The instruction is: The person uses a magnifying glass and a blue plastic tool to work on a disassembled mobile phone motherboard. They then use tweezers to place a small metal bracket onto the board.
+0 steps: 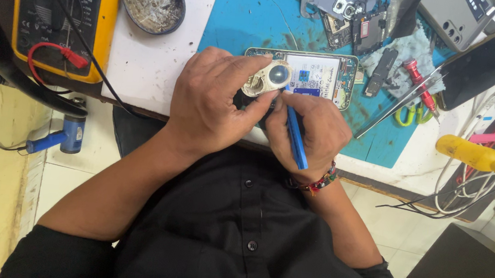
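An opened phone [320, 76] with its back cover off lies on a blue work mat [241, 17] at the near table edge. My left hand [211, 102] pinches a small white loupe with a round dark lens [270, 78] and holds it over the phone's left end. My right hand [314, 133] grips a blue pen-like tool [296, 137] whose tip points at the phone just under the loupe. A beaded bracelet sits on my right wrist.
A yellow multimeter [60, 12] with a red probe plug lies far left, beside a round tin [153, 0] of residue. Phone boards, other phones, a red screwdriver [419, 83], tweezers and green scissors crowd the right. A yellow tool [479, 156] and white cables hang right.
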